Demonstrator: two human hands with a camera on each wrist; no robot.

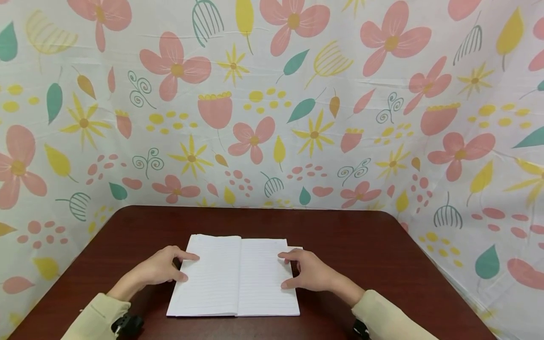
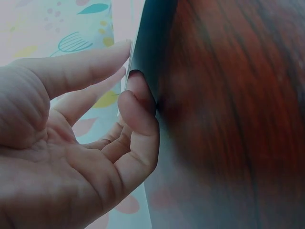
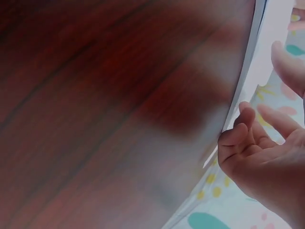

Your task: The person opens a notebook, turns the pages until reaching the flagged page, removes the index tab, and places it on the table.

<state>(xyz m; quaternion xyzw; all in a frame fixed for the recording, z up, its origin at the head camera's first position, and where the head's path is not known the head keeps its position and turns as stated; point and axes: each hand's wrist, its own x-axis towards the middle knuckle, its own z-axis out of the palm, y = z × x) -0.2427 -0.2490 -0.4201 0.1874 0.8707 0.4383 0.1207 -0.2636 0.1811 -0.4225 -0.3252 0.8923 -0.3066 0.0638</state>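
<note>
An open notebook [image 1: 212, 288] with lined white pages lies on the brown table, its two halves spread flat. My left hand [image 1: 159, 269] holds its left edge, thumb and index finger on the page. In the left wrist view the other fingers [image 2: 138, 119] curl at the edge, beside the pages [image 2: 136, 43]. On the right edge is my right hand [image 1: 312, 271], likewise with thumb and index finger on the page. Curled fingers [image 3: 233, 138] of that hand meet the edge in the right wrist view. A paper corner [image 1: 296, 248] sticks out past the right page.
The dark wood-grain table [image 1: 361, 245] reaches back to a hanging cloth [image 1: 255, 94] printed with flowers and leaves. The cloth also runs along both sides. Each wrist has a black strap-on device [image 1: 127, 326] by a light sleeve [image 1: 95, 316].
</note>
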